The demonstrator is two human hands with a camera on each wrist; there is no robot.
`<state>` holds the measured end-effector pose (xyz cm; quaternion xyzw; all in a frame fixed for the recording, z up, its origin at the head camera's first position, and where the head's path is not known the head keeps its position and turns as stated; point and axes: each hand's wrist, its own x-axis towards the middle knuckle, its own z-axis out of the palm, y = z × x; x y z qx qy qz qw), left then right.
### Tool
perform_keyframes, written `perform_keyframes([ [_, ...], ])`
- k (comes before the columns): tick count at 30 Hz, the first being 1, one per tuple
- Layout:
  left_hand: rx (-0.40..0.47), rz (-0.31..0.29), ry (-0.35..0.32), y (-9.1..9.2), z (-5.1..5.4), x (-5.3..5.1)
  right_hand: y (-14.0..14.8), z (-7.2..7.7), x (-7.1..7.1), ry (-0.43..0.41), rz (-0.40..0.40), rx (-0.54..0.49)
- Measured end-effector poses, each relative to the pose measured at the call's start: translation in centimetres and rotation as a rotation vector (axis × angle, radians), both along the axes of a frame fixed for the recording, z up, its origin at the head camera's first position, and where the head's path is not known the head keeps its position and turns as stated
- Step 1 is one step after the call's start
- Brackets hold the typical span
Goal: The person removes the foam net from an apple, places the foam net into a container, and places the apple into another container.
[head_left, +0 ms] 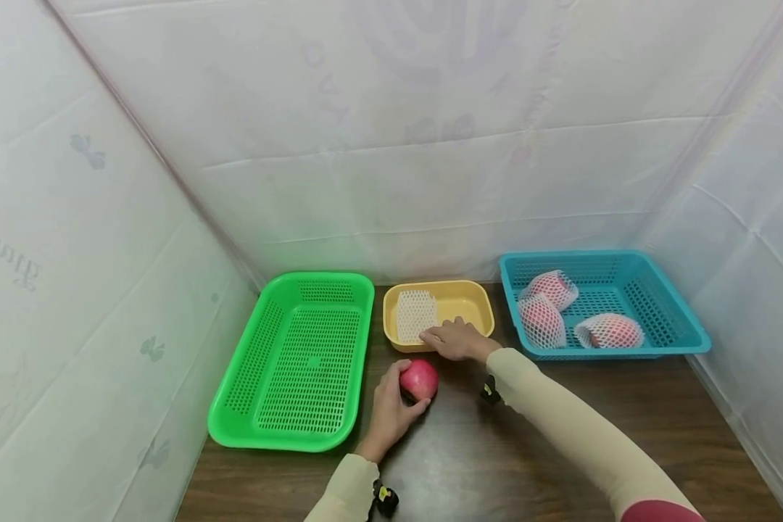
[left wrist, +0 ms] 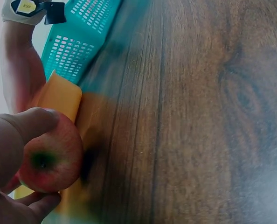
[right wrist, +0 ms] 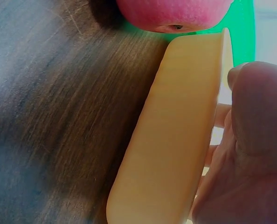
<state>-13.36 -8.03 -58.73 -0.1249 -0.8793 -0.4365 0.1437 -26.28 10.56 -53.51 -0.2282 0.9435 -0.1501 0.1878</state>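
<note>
At the tabletop's [head_left: 496, 464] middle, the left hand [head_left: 389, 409] grasps a red apple [head_left: 420, 378].
In the back left corner stands a green basket [head_left: 309, 362]; the apple is near the front edge of a yellow tray [head_left: 462, 306], a white net [head_left: 415, 316] in its left half; the right hand [head_left: 455, 339], fingers loose, reaches over that edge; back right, a blue basket [head_left: 616, 297] holds three netted fruits [head_left: 541, 321].
</note>
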Motion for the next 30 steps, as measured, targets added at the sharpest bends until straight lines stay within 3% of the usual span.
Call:
perform_keyframes([
  [5, -0.080, -0.003, -0.016, 0.5, 0.8, -0.3, 0.3, -0.3, 0.3, 0.033, -0.003, -0.012],
  [12, -0.330, -0.019, -0.062, 1.2, 2.5, -0.9, 0.7, -0.5, 0.6, 0.125, 0.008, -0.059],
  [16, -0.429, -0.030, -0.119, 1.4, 3.6, -1.3, 1.2, -0.3, 1.0, 0.183, 0.071, -0.118],
  [23, -0.485, -0.023, -0.186, 1.5, 5.0, -2.1, 2.4, -0.1, 1.9, 0.212, 0.216, -0.221],
  [30, -0.523, -0.061, -0.215, 1.1, 4.7, -2.4, 2.9, -0.9, 3.0, 0.309, 0.305, -0.271],
])
